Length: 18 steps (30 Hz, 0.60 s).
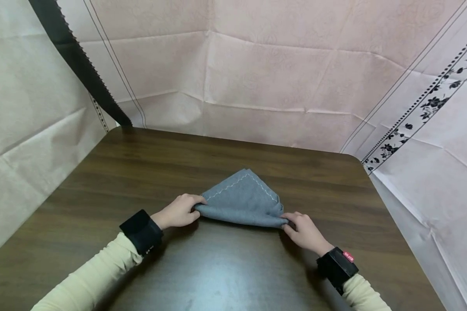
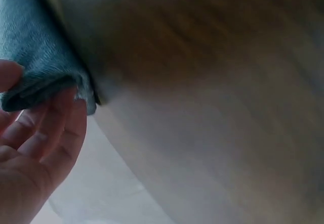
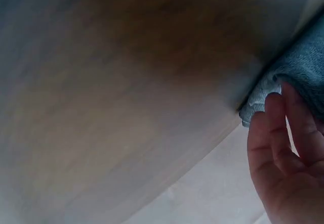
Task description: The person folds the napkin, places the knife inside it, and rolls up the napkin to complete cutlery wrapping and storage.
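A blue-grey cloth (image 1: 241,194) with pale stitching along two edges lies on the table, its point facing away and its near edge rolled over. My left hand (image 1: 182,210) pinches the left end of the roll between thumb and fingers. At the right end, my right hand (image 1: 303,231) grips the roll in the same way. In the left wrist view, the layered end of the cloth (image 2: 40,47) sits between the thumb and fingers of the left hand (image 2: 40,148). The right wrist view has the cloth (image 3: 304,62) at the fingertips of the right hand (image 3: 288,153); the thumb is hidden there.
The dark wooden table (image 1: 140,172) has rounded far corners. Pale creased sheeting (image 1: 276,77) hangs behind it and at both sides, with a black strip (image 1: 78,56) at left and a floral band (image 1: 432,103) at right. Black bands (image 1: 142,232) circle both wrists.
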### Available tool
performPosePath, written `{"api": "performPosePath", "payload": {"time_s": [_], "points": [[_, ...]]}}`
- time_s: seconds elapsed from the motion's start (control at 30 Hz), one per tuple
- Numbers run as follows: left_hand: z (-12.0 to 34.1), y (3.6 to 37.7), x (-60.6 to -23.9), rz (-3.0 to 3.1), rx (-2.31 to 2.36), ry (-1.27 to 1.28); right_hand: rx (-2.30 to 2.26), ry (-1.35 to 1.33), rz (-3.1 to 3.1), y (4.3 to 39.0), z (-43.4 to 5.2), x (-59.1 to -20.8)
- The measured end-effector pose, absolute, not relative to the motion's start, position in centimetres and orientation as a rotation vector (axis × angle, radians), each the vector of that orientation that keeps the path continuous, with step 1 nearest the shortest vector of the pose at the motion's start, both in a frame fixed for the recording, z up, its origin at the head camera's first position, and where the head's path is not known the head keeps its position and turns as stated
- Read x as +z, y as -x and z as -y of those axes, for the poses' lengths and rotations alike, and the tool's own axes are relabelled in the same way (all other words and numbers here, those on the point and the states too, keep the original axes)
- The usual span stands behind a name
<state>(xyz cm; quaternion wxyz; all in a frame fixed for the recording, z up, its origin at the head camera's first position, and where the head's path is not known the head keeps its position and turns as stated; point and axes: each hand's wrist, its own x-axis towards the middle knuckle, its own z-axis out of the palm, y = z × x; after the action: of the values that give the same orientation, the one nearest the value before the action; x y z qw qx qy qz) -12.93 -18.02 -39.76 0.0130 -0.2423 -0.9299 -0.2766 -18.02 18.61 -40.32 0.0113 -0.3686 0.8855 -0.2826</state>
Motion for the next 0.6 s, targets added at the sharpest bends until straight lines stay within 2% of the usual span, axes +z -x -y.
{"api": "performPosePath", "payload": {"time_s": [0.23, 0.4, 0.6], "points": [[18.7, 14.0, -39.7, 2.922, -1.159, 0.614, -1.01, 0.918, -2.661, 19.1, -18.2, -39.7], [18.1, 14.9, -39.5, 2.928, -1.156, 0.478, -1.049, 0.694, -2.67, 20.1, -17.6, -39.3], [16.9, 15.6, -39.9, 2.954, -1.07, 0.287, -1.01, 0.591, -2.736, 21.1, -16.6, -39.5]]}}
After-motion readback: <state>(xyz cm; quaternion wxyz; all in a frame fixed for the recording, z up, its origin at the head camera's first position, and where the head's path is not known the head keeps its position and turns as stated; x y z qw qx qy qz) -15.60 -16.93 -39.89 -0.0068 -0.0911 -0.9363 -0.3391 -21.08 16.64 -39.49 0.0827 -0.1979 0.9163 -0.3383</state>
